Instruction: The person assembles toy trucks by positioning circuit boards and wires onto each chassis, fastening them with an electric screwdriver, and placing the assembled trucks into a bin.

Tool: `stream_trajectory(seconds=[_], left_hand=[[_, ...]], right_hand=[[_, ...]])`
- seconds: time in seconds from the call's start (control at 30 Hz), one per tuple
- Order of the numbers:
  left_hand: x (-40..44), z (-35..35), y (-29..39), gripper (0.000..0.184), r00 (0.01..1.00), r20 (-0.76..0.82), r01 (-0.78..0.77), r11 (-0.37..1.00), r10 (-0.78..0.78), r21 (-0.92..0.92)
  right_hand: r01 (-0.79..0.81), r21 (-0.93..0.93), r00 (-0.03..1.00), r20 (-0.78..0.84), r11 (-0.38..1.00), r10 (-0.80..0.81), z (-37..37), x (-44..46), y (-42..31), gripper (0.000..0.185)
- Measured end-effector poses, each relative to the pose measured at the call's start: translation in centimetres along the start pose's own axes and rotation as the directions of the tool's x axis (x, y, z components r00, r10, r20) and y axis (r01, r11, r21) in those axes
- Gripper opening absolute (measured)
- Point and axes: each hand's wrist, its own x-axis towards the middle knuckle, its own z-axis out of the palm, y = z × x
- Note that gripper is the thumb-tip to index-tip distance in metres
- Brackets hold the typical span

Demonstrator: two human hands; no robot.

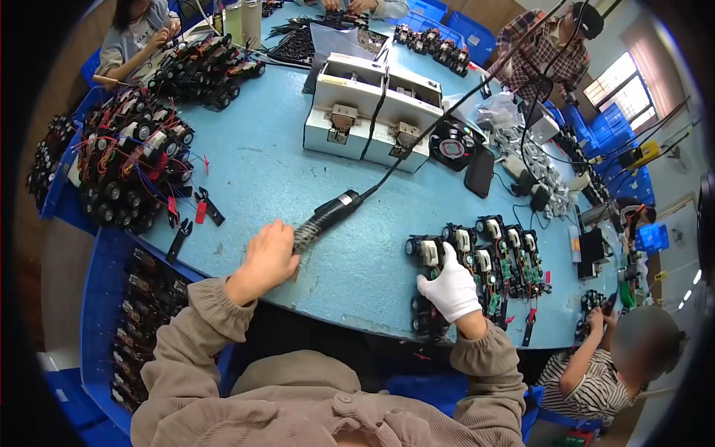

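Note:
My left hand (267, 259) is bare, its fingers curled at the lower end of a black electric screwdriver (331, 214) low over the blue table. The tool's tip is hidden by the hand, and a cable runs from its other end to the upper right. Over a group of toy car chassis (477, 253) is my right hand (450, 289), in a white glove with thumb and index finger spread apart. The chassis have black wheels, pale motor housings and green circuit boards. Whether the glove touches one of them I cannot tell.
A white two-part machine (372, 112) stands mid-table, beside a black phone (480, 174). Wired car chassis (134, 160) are heaped at left, above a blue bin (97, 313) holding more. Black connectors (208, 207) lie nearby. Several people work around the table.

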Motion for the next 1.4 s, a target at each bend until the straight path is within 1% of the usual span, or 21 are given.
stream_trajectory(seconds=[0.1,0.17,0.23,0.33,0.37,0.5,0.6,0.63,0.67,0.7,0.73,0.83,0.93,1.0,1.1,1.17,1.2,1.27,1.3,1.37,1.4], left_hand=[[0.3,2.1,2.0,0.036,0.998,0.059,0.018,0.996,-0.013,-0.086],[0.0,3.0,5.2,0.038,0.998,0.056,-0.016,0.986,0.025,-0.168],[0.0,4.7,8.3,0.04,0.991,0.112,-0.048,0.966,0.078,-0.254],[0.1,6.4,12.6,0.047,0.97,0.229,-0.003,0.94,0.086,-0.342],[0.2,6.6,13.5,0.049,0.965,0.239,-0.018,0.934,0.11,-0.356],[1.0,4.1,12.2,0.049,0.949,0.289,-0.012,0.929,0.127,-0.369],[2.4,3.4,7.6,0.049,0.965,0.228,0.171,0.352,0.127,-0.92],[2.4,4.0,6.6,0.053,0.948,0.25,0.269,-0.074,0.196,-0.96],[1.9,2.4,6.4,0.058,0.904,0.361,0.427,-0.409,0.232,-0.806],[1.4,0.9,6.3,0.062,0.851,0.434,0.505,-0.684,0.295,-0.526],[0.5,2.8,4.7,0.066,0.871,0.228,0.488,-0.704,0.436,-0.517],[-3.0,1.3,5.2,0.059,0.83,0.454,0.516,-0.752,0.323,-0.409],[-5.6,0.7,4.6,0.049,0.78,0.504,0.625,-0.411,0.372,-0.663],[-5.0,-2.8,5.1,0.04,0.736,0.494,0.609,-0.132,0.463,-0.782],[-0.9,-8.1,5.4,0.027,0.798,0.396,0.374,0.143,0.453,-0.916],[3.8,-9.6,4.6,0.034,0.875,0.33,0.228,0.3,0.354,-0.926],[6.0,-8.3,3.8,0.038,0.913,0.3,0.296,0.059,0.276,-0.953],[9.9,-7.6,1.6,0.044,0.855,0.503,0.517,-0.119,0.127,-0.848],[11.4,-7.1,0.0,0.049,0.785,0.585,0.619,-0.26,0.203,-0.741],[13.3,-5.0,-3.7,0.054,0.74,0.537,0.673,-0.433,0.406,-0.599],[13.6,-5.0,-3.9,0.055,0.78,0.561,0.62,-0.463,0.278,-0.634]], right_hand=[[0.089,0.219,0.989,-0.132,0.972,-0.061,-1.6,-0.2,0.0,0.082],[-0.009,0.46,0.996,-0.073,0.888,0.047,-4.3,-0.6,-0.7,0.083],[-0.012,0.799,0.995,-0.049,0.602,0.085,-5.6,-0.1,-0.5,0.072],[-0.159,0.9,0.987,0.146,0.406,0.064,-9.9,0.2,-1.6,0.043],[-0.105,0.979,0.994,0.105,0.174,0.01,-10.0,0.0,-2.7,0.034],[-0.21,0.955,0.964,0.166,0.209,0.21,-9.0,1.5,-6.5,0.027],[-0.322,0.937,0.943,0.305,0.133,0.134,-6.8,2.8,-8.8,0.032],[-0.34,0.94,0.938,0.335,0.039,0.094,-5.7,3.2,-9.6,0.036],[-0.418,0.894,0.908,0.419,-0.159,-0.034,-4.4,4.3,-9.4,0.038],[-0.406,0.831,0.91,0.328,-0.379,-0.254,-3.0,4.8,-10.0,0.034],[-0.336,0.861,0.931,0.242,-0.381,-0.274,-1.1,5.5,-10.5,0.031],[-0.226,0.941,0.936,0.139,-0.25,-0.323,3.8,8.0,-10.8,0.028],[-0.153,0.988,0.926,0.135,-0.023,-0.353,7.2,9.9,-9.6,0.027],[-0.504,0.852,0.843,0.45,-0.14,-0.296,2.4,8.1,-11.9,0.033],[-0.643,0.753,0.661,0.638,0.142,-0.395,1.8,8.0,-11.5,0.044],[-0.602,0.781,0.672,0.607,0.165,-0.424,5.5,8.1,-9.3,0.063],[-0.603,0.771,0.659,0.626,0.204,-0.417,5.1,7.4,-9.3,0.066],[-0.487,0.793,0.658,0.609,0.367,-0.443,5.1,6.3,-8.7,0.08],[-0.272,0.754,0.82,0.507,0.598,-0.267,5.5,5.4,-8.0,0.082],[-0.154,0.765,0.854,0.421,0.626,-0.305,2.2,3.4,-9.5,0.083],[0.231,0.664,0.876,0.175,0.711,-0.449,2.4,3.4,-9.2,0.083]])
